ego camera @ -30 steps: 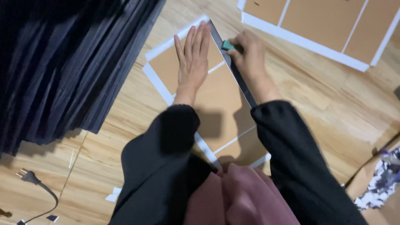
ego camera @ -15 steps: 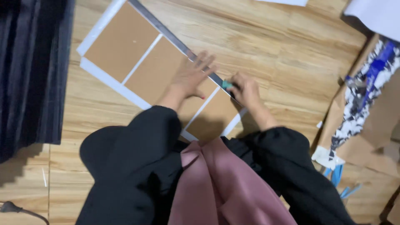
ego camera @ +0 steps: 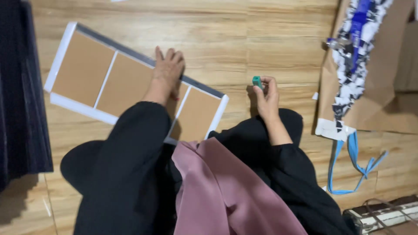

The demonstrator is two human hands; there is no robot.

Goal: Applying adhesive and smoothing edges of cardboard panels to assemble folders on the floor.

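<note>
Left of centre in the frame, the left hand [ego camera: 167,72] lies flat with its fingers spread, pressing down on a long dark metal ruler [ego camera: 148,63] that runs diagonally from the upper left toward the middle along the upper edge of a white sheet [ego camera: 65,43]. That sheet rests on the wooden floor [ego camera: 261,39] and carries three brown cardboard panels [ego camera: 82,69] side by side with narrow white strips showing between them; the hand covers part of the ruler and the top of the third panel. Just right of centre, clear of the sheet, the right hand [ego camera: 267,98] is raised a little off the floor with its fingers curled around a small green cutter [ego camera: 257,81], whose tip sticks up above the fingertips; whether a blade is out cannot be told. Both arms wear black sleeves, and a dusty pink cloth [ego camera: 226,187] hangs down the lower middle of the frame. A stack of dark pleated fabric [ego camera: 17,109] fills the left edge. At the upper right lies brown paper [ego camera: 383,100] with a black-and-white patterned strip [ego camera: 352,65] on it, and a light blue ribbon [ego camera: 352,161] trails below toward the lower right.
</note>
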